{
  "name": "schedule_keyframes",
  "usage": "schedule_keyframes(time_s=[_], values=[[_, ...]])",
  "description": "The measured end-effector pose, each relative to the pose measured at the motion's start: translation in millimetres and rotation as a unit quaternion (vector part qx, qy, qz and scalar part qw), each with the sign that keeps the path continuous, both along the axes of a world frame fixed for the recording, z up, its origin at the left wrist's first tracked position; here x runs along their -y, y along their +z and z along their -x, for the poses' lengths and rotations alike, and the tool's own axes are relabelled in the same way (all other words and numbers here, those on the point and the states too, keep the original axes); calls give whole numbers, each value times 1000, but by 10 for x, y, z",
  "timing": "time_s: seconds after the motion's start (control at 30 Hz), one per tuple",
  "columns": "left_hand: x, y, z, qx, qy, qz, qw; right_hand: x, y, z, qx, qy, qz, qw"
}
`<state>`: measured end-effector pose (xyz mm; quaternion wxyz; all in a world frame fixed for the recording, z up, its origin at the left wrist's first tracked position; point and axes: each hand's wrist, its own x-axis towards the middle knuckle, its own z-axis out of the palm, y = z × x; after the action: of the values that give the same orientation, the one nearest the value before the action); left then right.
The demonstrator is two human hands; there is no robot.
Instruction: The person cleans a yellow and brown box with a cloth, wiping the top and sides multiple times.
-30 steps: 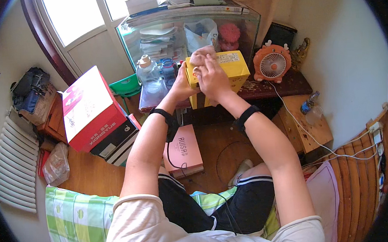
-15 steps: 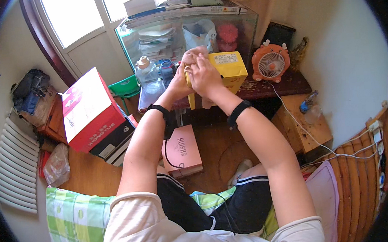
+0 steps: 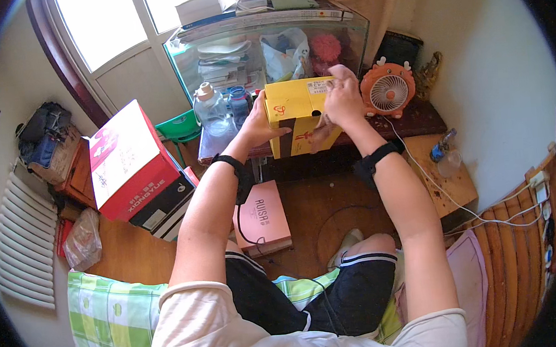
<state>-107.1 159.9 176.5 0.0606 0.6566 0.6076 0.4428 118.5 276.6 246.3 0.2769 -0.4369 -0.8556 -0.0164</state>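
A yellow box (image 3: 293, 90) with a dark band on its front stands at the front of the dark table. My left hand (image 3: 261, 123) grips its left side, with the thumb across the front face. My right hand (image 3: 344, 102) is closed around a pinkish cloth (image 3: 343, 73) at the box's right end. Part of the cloth sticks out above the fingers, and another part hangs down over the front of the box. The fingers on the far side of the cloth are hidden.
Left of the box stand a large clear bottle (image 3: 214, 110) and a blue bottle (image 3: 239, 104). An orange fan (image 3: 388, 91) is at the right. Behind is a glass tank (image 3: 180, 67). A red shoebox (image 3: 129, 161) and a pink box (image 3: 261, 213) sit lower down.
My right hand has moved right with the cloth, from the box's left end to its right end. My left hand has let go of the cloth and now holds the box's left side.
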Motion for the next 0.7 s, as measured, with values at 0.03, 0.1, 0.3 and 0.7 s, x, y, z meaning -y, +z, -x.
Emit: schedule_keyframes(time_s=[0.03, 0.1, 0.3, 0.7], values=[[-13, -11, -7, -12, 0, -4, 1000, -13, 62, -85, -11, -11, 79, 997], [-16, -20, 2, -25, 2, -10, 1000, -99, -24, -140, -22, -20, 94, 995], [13, 20, -142, -38, 11, -21, 999, -70, -383, -128, -27, 28, -191, 981], [-70, -178, 64, -73, -19, -47, 996, 754, -311, 796, -109, 278, -201, 933]])
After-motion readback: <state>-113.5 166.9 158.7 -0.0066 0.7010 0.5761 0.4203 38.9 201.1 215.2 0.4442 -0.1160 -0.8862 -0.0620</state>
